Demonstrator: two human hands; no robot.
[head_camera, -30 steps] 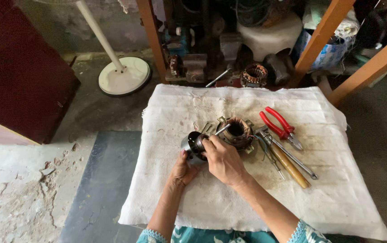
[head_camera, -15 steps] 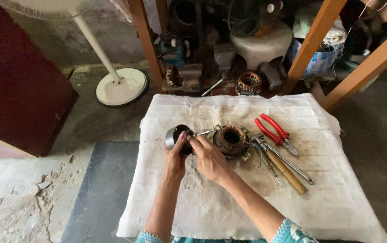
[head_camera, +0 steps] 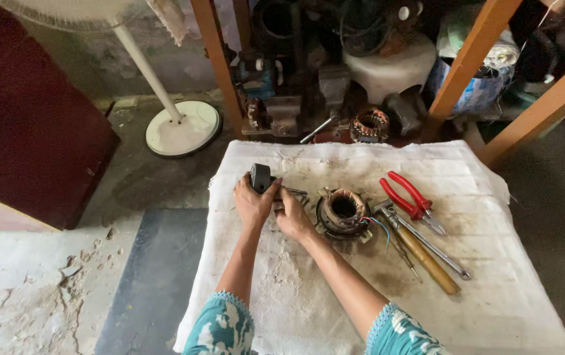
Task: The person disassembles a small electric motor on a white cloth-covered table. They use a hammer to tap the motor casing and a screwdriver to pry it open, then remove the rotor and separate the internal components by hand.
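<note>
Left hand [head_camera: 253, 204] wrapped round the dark round part [head_camera: 260, 177], at the cloth's [head_camera: 493, 289] far left; right hand [head_camera: 292, 220] pinching its shaft end [head_camera: 294, 192]; best to keep it low, steady, clear of the stator [head_camera: 343, 212] and pliers [head_camera: 411, 197].

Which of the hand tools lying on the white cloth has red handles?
The pliers, farthest back of the tools right of the motor stator. The hammer beside them has a wooden handle; the wrench is bare metal.
</note>
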